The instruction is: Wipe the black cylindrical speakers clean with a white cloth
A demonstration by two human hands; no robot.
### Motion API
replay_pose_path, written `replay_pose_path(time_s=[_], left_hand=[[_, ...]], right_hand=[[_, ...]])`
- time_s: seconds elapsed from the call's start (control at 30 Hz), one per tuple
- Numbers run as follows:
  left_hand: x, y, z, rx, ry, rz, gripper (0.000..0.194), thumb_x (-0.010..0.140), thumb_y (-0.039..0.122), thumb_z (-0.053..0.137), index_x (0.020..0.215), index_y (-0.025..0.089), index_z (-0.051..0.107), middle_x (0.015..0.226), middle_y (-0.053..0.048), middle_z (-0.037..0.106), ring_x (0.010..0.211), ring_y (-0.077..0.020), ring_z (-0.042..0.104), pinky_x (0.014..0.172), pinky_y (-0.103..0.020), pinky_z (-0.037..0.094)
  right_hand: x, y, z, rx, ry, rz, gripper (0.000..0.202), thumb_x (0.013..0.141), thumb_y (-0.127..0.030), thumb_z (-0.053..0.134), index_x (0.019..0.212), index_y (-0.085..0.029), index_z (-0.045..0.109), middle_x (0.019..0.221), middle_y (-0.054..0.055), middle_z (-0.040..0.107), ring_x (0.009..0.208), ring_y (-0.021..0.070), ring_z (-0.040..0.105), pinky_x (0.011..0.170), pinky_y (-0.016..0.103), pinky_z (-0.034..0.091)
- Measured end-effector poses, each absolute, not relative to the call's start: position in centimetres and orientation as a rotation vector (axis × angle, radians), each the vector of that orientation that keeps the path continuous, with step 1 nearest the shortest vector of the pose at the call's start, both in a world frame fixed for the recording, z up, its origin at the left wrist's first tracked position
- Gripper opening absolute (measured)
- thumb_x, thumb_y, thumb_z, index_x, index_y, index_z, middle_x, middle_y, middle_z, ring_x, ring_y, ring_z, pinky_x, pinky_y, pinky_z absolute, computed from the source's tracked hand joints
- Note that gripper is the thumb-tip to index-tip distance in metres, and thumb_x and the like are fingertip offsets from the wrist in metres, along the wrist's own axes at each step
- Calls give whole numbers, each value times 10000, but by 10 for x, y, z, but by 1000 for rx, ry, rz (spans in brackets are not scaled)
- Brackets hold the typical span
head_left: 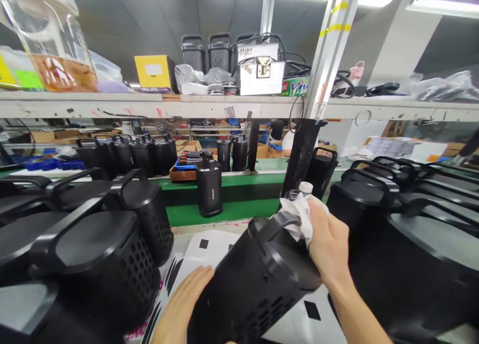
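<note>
A black speaker-like case [239, 279] with a carry handle and a perforated side is tilted over the work surface in front of me. My left hand [187, 299] supports it from the left, its palm and fingers against the casing, partly hidden by it. My right hand [329, 239] grips a crumpled white cloth [302, 214] and presses it to the case's handle at the top. Just behind the cloth stands a clear bottle with a white cap [306, 187], its lower part hidden.
Similar black cases [97, 244] crowd the left side, and more black cases [419, 254] fill the right. One case [209, 186] stands on the green conveyor [183, 204] ahead. A shelf [224, 107] above carries boxes, cables and a jug [56, 44].
</note>
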State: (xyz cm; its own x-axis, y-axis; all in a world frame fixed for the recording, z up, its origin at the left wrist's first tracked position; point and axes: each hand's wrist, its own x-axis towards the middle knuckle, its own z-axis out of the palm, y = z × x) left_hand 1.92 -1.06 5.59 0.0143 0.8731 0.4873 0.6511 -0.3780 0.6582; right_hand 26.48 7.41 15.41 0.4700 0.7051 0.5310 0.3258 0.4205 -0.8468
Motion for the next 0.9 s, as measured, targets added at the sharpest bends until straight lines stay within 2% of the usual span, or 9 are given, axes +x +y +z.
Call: replay_pose_path(time_s=[0.07,0.13,0.2,0.33,0.43,0.57,0.77,0.83,0.9], left_hand=[[37,-7,77,1932,1543,1404,683,716,439,720,1370,358,542,1382,-15,615,1320,-339,541,1139,-456,421],[51,-3,94,1866,1491,1464,950,627,380,783,1488,316,386,1482,-59,515,1363,-354,489,1127,-483,430],[57,-1,102,1801,1449,1473,1089,590,335,789,1538,309,252,1513,-77,470,1353,-344,498,1115,-499,436],[52,-1,104,1550,1447,1543,1049,612,357,757,1524,290,244,1410,-86,550,1282,-331,549,1141,-524,373],[48,-1,107,1456,1413,1578,1051,598,383,771,1511,254,268,1315,-80,611,1223,-312,584,1132,-470,381],[49,0,113,1413,1353,1570,1044,603,392,766,1507,251,264,1334,-72,607,1240,-295,571,1134,-434,373],[47,3,107,1407,1419,1613,1030,624,420,739,1510,254,241,1379,-85,576,1284,-312,541,1136,-484,366],[51,4,105,1421,1451,1626,1005,644,426,718,1510,268,233,1387,-88,568,1285,-318,544,1125,-513,379],[59,5,103,1456,1495,1635,975,659,422,707,1502,273,242,1388,-98,563,1270,-320,562,1107,-533,403]], right_hand=[[247,67,166,-1076,-1284,275,484,906,-526,466,539,-234,343,491,-36,349,465,108,325,428,257,248],[234,62,176,-977,-1501,255,494,960,-500,398,551,-234,320,488,-38,337,460,108,316,439,258,251],[229,64,186,-935,-1730,290,493,978,-504,355,568,-232,315,511,-33,362,482,116,343,467,259,277],[245,86,195,-1231,-1789,252,437,940,-531,371,629,-228,426,662,12,514,633,167,486,591,282,364],[258,96,191,-1376,-1679,183,454,902,-566,357,595,-235,401,643,21,510,632,183,481,603,303,361],[255,86,183,-1287,-1698,405,508,913,-615,346,612,-219,450,626,10,523,614,168,471,582,286,376],[242,48,168,-941,-1631,298,438,1010,-407,391,638,-209,510,639,7,572,584,150,514,543,249,434],[234,37,163,-734,-1848,145,354,1018,-313,396,762,-203,615,792,39,667,744,182,610,709,265,514],[223,28,162,-608,-2014,-5,269,1010,-256,415,996,-188,675,1024,81,698,990,220,620,916,315,500]])
